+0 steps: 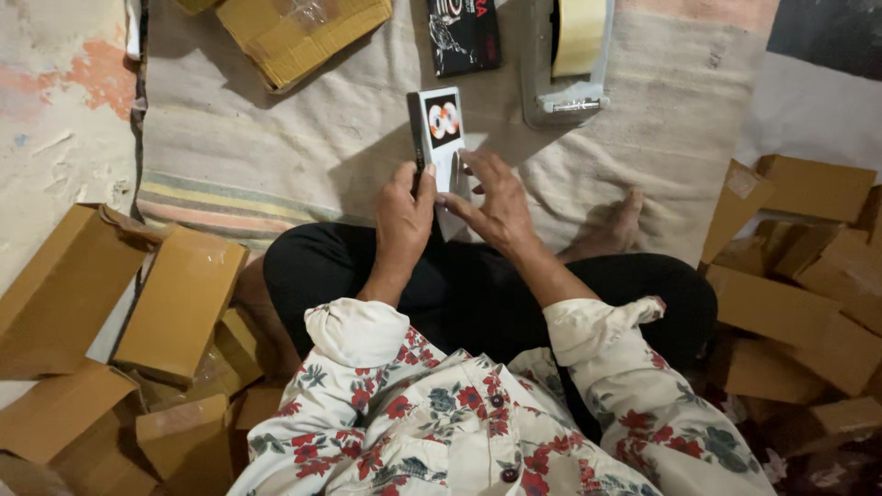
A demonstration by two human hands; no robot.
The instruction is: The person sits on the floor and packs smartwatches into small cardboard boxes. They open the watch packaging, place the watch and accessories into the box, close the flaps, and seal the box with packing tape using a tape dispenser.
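I sit cross-legged on a striped cloth (276,156) in a floral shirt and black trousers. Both hands hold a small white product box (438,133) with a dark printed panel, raised upright above my lap. My left hand (402,216) grips its left side near the lower end. My right hand (491,197) rests on the box's lower right, fingers spread over a flap at the bottom. The lower end of the box is hidden behind my fingers.
Brown cardboard cartons lie piled at the left (179,303) and the right (799,294). Ahead on the cloth lie a flattened carton (294,37), a black printed box (464,35) and a grey tape dispenser (570,55) with a tan roll. My bare foot (620,225) shows at the right.
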